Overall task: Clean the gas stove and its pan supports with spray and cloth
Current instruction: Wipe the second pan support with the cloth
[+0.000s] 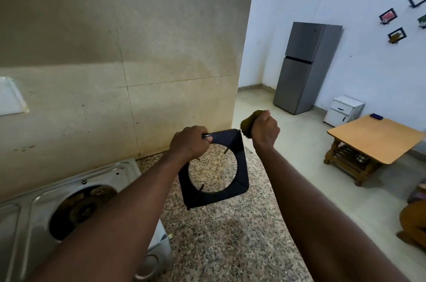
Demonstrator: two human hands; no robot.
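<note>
Your left grip (189, 143) is curled tight around one upper corner of the black square pan support (216, 198) and holds it tilted over the speckled tabletop (219, 247). Your right grip (265, 130) is clenched on an olive cloth (249, 123), which touches the support's other upper corner. The steel stove (20, 224) stands just left, and its burner (85, 208) looks browned.

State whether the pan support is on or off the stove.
Off: the left hand holds the pan support above the counter; the stove burner lies bare.
</note>
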